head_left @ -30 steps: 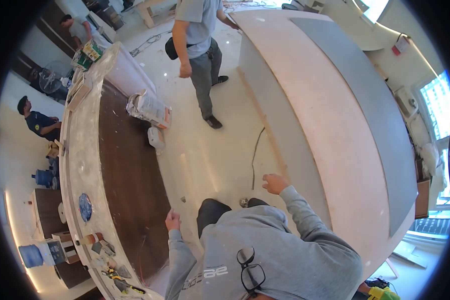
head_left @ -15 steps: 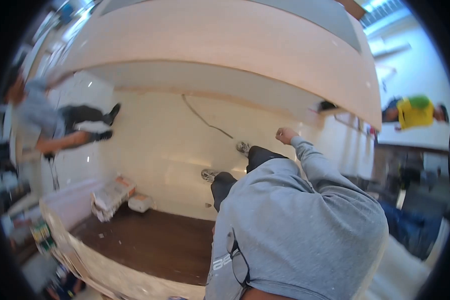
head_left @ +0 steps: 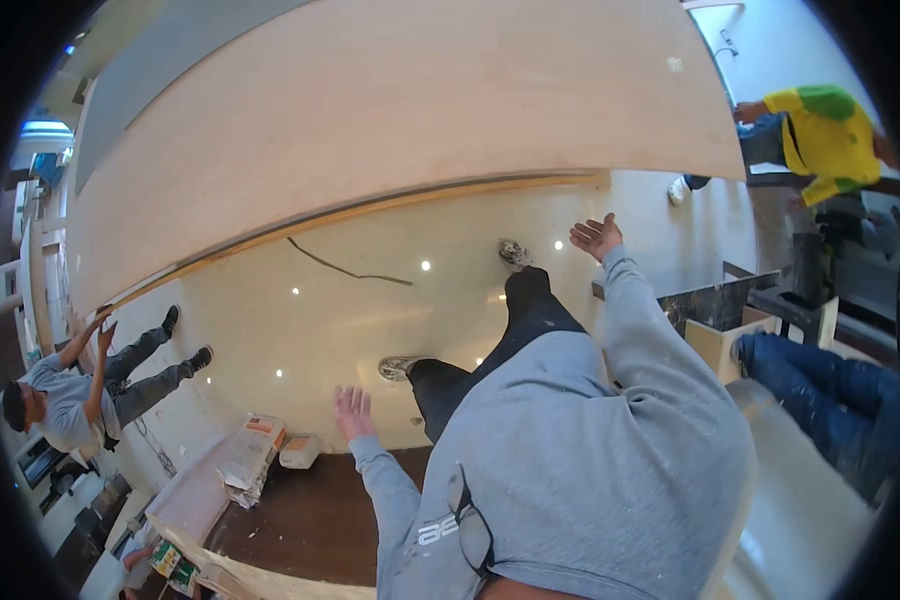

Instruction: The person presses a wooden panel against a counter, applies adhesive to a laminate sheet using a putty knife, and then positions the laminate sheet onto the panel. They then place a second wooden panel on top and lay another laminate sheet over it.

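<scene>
Both of my hands are held out with nothing in them. My left hand [head_left: 352, 412] has its fingers spread above the pale floor, near a white packet [head_left: 300, 451] and the edge of a dark brown board [head_left: 305, 515]. My right hand [head_left: 597, 237] is open, palm turned up, fingers apart. It is below the near edge of a large pale panel [head_left: 410, 110] with a wooden edge strip, with a visible gap between them. At the panel's left end, a co-worker in a grey shirt [head_left: 70, 405] has both hands at its edge.
A person in a yellow shirt [head_left: 835, 135] stands by the panel's right end. A dark strip [head_left: 345, 268] lies on the floor. Paper sacks [head_left: 255, 455] stand at lower left. To the right are a wooden box [head_left: 725, 345] and someone's blue jeans [head_left: 820, 400].
The panel has tilted and come nearer, with the grey-shirted co-worker now at its edge. My left hand has come into view. My right hand has opened from a loose fist and risen.
</scene>
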Demonstrator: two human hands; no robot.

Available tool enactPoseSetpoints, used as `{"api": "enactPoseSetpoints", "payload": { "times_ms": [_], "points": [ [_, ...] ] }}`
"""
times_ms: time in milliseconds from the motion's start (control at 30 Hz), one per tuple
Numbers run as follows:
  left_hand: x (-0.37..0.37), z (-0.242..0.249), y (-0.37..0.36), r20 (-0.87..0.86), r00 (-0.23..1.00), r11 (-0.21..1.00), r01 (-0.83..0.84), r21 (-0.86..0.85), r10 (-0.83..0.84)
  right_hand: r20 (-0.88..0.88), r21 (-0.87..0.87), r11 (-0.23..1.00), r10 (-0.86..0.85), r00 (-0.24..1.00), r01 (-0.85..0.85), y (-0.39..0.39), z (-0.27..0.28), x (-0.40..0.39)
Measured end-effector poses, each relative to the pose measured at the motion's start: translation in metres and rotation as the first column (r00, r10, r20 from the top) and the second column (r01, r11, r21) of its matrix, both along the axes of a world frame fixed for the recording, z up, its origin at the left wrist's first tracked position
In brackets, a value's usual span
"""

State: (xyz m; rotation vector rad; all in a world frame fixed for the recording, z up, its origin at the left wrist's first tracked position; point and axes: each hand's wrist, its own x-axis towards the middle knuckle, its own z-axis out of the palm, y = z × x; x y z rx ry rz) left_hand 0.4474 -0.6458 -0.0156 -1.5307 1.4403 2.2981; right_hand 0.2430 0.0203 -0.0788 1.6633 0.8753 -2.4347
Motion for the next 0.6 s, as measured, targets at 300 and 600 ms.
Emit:
{"api": "enactPoseSetpoints", "payload": {
  "times_ms": [300,600],
  "points": [
    [-0.172,-0.036,0.327,0.070,0.960,0.840,0.201,0.504,-0.272,-0.401,-0.576,0.748,0.093,0.911,-0.330,0.162,-0.128,-0.087],
    [-0.277,-0.065,0.467,0.032,0.993,0.912,0.089,0.400,-0.111,0.085,-0.171,0.961,0.235,0.968,-0.218,0.162,-0.178,-0.085]
  ]
}}
